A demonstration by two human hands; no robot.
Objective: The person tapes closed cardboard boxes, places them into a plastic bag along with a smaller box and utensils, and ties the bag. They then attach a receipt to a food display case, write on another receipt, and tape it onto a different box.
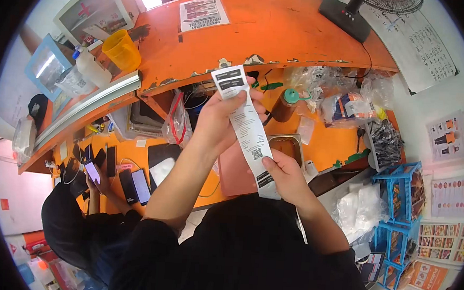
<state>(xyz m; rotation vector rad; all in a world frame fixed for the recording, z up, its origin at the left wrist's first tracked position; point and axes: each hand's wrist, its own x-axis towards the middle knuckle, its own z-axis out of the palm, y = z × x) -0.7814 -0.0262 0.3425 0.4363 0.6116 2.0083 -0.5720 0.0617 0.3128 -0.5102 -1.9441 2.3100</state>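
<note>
A long printed paper receipt [246, 125] is stretched between my two hands above the orange counter. My left hand [220, 115] grips its upper part, thumb on top and fingers behind. Lower down, my right hand [284, 175] pinches the receipt beside its QR code. Black bands with white print mark both ends of the strip. Underneath lies a pinkish flat board [235, 172], partly hidden by the paper and my arms. Just beyond my right hand sits a metal tray [299, 144] with brown contents.
A brown bottle with a green lid [285, 107] stands behind the receipt. Plastic-wrapped packs [351, 110] and a bin of black cutlery [385, 144] are at right, above blue racks [399, 192]. At left, a co-worker [78, 231] holds a phone [92, 171].
</note>
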